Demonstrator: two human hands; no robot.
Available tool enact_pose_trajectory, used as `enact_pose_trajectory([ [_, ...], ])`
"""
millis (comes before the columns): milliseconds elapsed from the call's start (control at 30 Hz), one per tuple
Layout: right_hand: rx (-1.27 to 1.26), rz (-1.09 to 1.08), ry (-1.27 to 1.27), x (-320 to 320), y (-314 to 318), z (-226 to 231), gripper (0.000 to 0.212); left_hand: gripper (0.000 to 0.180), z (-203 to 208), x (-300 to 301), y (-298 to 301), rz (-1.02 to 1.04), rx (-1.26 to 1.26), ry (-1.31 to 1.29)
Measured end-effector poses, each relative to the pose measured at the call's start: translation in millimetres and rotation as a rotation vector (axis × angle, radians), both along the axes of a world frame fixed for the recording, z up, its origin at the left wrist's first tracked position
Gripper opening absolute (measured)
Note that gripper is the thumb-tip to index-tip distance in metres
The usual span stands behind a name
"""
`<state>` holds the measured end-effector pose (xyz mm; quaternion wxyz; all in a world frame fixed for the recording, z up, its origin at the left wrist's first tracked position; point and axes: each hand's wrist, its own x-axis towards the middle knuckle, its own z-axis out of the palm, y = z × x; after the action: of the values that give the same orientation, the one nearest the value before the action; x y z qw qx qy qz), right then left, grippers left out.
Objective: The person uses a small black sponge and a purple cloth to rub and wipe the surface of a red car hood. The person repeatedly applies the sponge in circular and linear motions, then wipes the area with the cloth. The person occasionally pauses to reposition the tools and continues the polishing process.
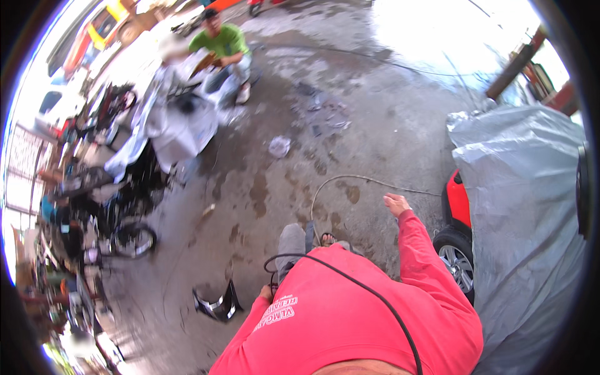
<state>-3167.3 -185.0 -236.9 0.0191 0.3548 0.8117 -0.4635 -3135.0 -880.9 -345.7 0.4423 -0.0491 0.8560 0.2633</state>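
My right hand (396,203) is stretched out from a red sleeve over the wet concrete, fingers apart and holding nothing, close to a thin pale hose (350,178) lying on the ground. My left hand (267,292) shows only partly at the edge of my red shirt, and looks closed around the end of a black cable (365,289) that loops up and runs across my chest. My grey trouser leg and a sandalled foot (327,238) show between the two hands.
A glossy black motorcycle panel (215,306) lies on the ground at lower left. A red car (458,200) under a grey cover (525,206) fills the right. Motorcycles (125,219) line the left, one under a pale sheet (175,128). A person in a green shirt (220,42) crouches far off.
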Motion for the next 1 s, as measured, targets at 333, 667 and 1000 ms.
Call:
enact_pose_trajectory([
  [333, 0.276, 0.04, -0.163, 116, -112, -118, 0.024, 0.038, 1, -326, 63, -0.119, 0.021, -0.028],
  [667, -0.535, -0.573, -0.635, 200, -392, -23, 0.043, 0.044, 38, -535, 191, -0.757, -0.081, 0.133],
  [1000, -0.728, -1.478, -0.089, 196, -414, -77, 0.046, 0.046, 38, -478, 413, -1.402, -0.049, 0.081],
])
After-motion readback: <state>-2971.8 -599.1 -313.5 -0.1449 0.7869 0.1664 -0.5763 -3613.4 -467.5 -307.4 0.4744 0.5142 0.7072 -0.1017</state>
